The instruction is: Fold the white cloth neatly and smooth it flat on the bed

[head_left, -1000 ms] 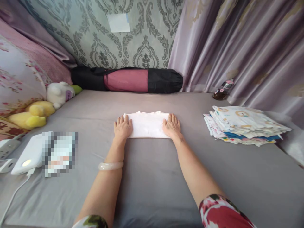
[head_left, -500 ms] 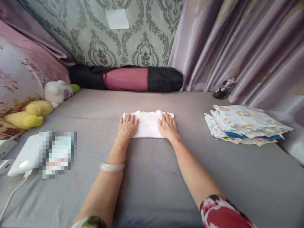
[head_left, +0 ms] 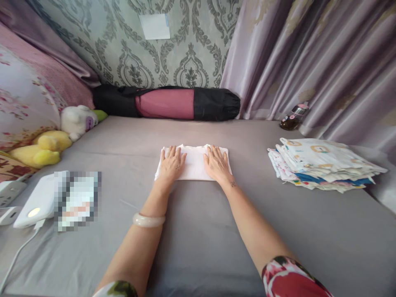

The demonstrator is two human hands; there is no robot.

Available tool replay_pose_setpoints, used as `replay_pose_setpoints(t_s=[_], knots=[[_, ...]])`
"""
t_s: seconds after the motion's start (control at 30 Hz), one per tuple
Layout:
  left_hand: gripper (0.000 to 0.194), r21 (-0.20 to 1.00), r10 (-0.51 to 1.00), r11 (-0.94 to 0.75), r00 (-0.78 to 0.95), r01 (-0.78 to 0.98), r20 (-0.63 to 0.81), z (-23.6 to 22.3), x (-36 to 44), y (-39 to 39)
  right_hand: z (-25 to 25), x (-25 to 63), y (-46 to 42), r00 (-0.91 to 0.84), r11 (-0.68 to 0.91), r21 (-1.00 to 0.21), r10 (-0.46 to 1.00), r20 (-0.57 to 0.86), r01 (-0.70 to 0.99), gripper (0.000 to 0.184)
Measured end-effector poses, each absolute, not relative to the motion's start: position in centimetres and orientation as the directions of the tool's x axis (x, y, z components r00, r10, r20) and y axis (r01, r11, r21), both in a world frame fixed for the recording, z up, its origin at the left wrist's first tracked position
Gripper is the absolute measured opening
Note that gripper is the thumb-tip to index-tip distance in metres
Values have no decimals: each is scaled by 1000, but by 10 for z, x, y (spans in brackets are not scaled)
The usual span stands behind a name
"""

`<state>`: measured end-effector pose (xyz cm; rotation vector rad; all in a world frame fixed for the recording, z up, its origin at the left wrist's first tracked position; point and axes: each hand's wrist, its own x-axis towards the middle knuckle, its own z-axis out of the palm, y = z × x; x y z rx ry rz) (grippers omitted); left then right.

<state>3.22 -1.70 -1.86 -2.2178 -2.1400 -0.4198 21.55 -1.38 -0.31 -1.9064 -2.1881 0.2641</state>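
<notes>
A folded white garment (head_left: pixel 194 164) lies flat in a wide rectangle on the grey sheet (head_left: pixel 198 222), with what looks like a neckline along its far edge. My left hand (head_left: pixel 172 164) rests palm down on its left part, fingers stretched out and pointing away from me. On its right part lies my right hand (head_left: pixel 218 162), also flat with the fingers apart. Between the two hands the middle of the cloth shows smooth. Neither hand grips anything.
At the right sits a stack of folded clothes (head_left: pixel 328 159), with a dark bottle (head_left: pixel 292 117) behind it. A rolled mat in a bag (head_left: pixel 163 103) lies along the wall. Plush toys (head_left: pixel 49 146), a white power bank (head_left: pixel 40 202) with a cable and a blurred-out item (head_left: pixel 78 200) are at left.
My left hand has slid slightly inward over the garment, and my right hand has shifted a little inward too. Both stay flat on the cloth. The view has moved slightly.
</notes>
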Motion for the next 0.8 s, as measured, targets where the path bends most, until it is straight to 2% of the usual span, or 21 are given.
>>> replay_pose_setpoints(t_s=[0.13, 0.3, 0.57, 0.7, 0.8], knots=[[55, 148, 979, -142, 117, 979, 168, -23, 48, -19, -9, 209, -15, -157, 161, -292, 987, 38, 943, 57], [56, 151, 984, -151, 135, 977, 113, -30, 51, -20, -18, 208, -14, -152, 156, -280, 988, 34, 947, 57], [46, 173, 967, -191, 155, 966, 204, -24, 52, -22, -12, 206, -16, -159, 168, -295, 986, 55, 941, 56], [43, 179, 935, -285, 232, 942, 270, -22, 60, -23, -14, 200, -19, -238, 264, -313, 964, 120, 912, 55], [44, 164, 937, -291, 246, 943, 246, -27, 64, -24, -19, 196, -19, -273, 301, -304, 953, 130, 904, 55]])
